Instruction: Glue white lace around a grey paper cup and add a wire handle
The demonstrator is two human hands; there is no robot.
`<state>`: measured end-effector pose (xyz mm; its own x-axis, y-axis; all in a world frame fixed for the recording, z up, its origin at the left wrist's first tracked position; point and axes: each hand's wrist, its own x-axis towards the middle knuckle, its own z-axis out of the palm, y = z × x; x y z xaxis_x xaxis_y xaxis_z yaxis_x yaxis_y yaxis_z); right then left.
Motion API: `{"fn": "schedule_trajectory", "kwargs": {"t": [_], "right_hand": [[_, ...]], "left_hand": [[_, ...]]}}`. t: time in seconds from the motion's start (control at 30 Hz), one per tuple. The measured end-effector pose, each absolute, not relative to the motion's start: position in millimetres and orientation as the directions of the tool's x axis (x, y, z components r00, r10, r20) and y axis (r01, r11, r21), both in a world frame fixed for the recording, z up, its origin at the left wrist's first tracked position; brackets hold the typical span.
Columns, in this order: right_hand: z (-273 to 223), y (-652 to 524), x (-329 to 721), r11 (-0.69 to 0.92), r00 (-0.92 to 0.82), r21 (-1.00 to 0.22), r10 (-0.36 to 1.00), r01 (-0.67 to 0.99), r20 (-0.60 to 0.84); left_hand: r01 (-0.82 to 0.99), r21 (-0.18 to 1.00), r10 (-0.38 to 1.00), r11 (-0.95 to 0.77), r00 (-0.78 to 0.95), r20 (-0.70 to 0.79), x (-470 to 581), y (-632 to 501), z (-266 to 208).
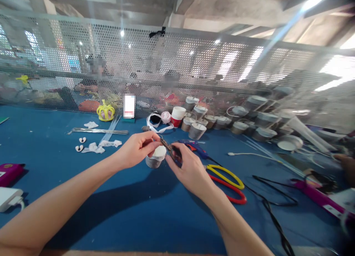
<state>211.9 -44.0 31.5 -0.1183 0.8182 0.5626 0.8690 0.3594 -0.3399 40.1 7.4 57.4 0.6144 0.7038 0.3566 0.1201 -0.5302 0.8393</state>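
Observation:
Near the middle of the blue table, a small grey metal bucket [155, 161] with a white top stands just below my fingertips. My right hand [191, 169] is wrapped round a pair of pliers [172, 153], whose jaws point up and left over the bucket. My left hand [140, 148] is closed in a pinch beside the plier tips. What it pinches is too small to make out. Behind my right hand lies a blue glue gun [200, 150], and scissors with yellow and red handles [226, 174] lie to its right.
Several more small buckets [197, 131] are grouped at the back right. A red-and-white paper cup [178, 116], a yellow woven crown-like piece [105, 111] and a lit phone [129, 106] stand along the perforated metal screen [111, 64]. A black cable [273, 215] trails at the right.

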Motion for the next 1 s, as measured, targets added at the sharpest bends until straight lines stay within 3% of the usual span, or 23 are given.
{"fn": "schedule_trajectory", "kwargs": {"t": [0.43, 0.8, 1.0], "right_hand": [[30, -43, 209, 0.338, -0.08, -0.373, 0.824, 0.864, 0.562], [31, -46, 205, 0.326, -0.066, -0.458, 0.865, 0.827, 0.497], [30, -46, 204, 0.314, -0.056, -0.482, 0.877, 0.818, 0.477]], "left_hand": [[0.225, 0.728, 0.703, -0.647, 0.547, 0.455, 43, 6, 52], [0.436, 0.36, 0.544, -0.825, 0.44, 0.715, 45, 6, 37], [0.446, 0.364, 0.555, -0.818, 0.444, 0.703, 45, 6, 35]]}}
